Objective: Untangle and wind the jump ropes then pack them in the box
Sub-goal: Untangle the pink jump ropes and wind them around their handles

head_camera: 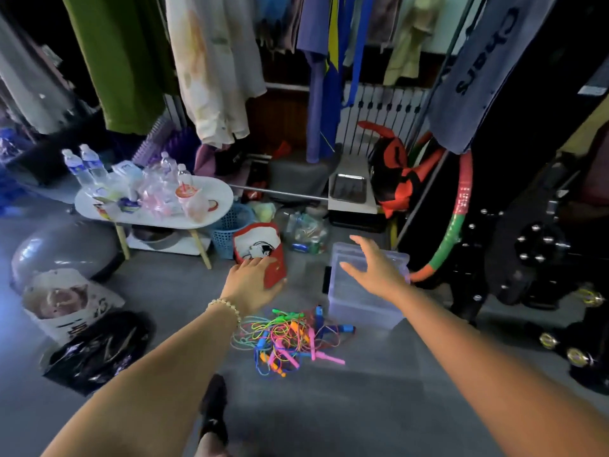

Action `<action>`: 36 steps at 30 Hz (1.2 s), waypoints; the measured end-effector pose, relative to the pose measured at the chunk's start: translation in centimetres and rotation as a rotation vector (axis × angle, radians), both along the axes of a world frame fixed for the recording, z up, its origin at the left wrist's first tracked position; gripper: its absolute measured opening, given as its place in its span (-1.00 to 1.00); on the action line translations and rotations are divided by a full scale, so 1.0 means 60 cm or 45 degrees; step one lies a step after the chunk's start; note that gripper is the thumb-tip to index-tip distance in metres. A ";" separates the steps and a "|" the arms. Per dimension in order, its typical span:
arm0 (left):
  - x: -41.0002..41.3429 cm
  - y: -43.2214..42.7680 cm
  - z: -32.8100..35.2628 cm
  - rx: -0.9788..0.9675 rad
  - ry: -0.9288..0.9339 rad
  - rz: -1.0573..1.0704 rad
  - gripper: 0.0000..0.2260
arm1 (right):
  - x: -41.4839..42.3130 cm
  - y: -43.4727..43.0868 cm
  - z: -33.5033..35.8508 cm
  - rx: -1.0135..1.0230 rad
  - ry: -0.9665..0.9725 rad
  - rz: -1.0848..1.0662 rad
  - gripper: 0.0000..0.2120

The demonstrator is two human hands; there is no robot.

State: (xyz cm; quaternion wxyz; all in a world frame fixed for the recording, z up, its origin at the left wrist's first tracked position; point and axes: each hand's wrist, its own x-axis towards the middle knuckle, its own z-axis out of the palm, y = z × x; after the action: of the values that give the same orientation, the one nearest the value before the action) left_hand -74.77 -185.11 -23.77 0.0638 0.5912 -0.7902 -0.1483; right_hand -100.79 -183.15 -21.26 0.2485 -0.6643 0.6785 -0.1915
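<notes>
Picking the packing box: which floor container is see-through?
The clear box by the right hand; the bin is red, the basket blue.

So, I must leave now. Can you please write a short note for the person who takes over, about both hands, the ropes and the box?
Left hand: rests on the red container; it is unclear whether it grips it.
Right hand: open, fingers spread, over the clear box.
Jump ropes: one tangled pile on the floor beside the box, on the person's side; neither hand touches it.
Done: nothing so far; no rope shows in the box.
Left: untangle the pile, wind each rope, pack them all in the box.
</notes>
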 end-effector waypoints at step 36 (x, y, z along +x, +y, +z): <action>-0.186 -0.446 -1.310 0.796 0.117 -0.130 -0.59 | 0.020 -0.352 -1.390 0.879 -0.735 -0.739 -0.69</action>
State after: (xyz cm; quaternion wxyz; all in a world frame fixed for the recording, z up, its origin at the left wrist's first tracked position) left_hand -85.95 -211.87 -102.35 -0.0929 0.5344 -0.7314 -0.4133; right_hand -99.59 -204.26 -104.65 0.5659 -0.2494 0.7619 -0.1928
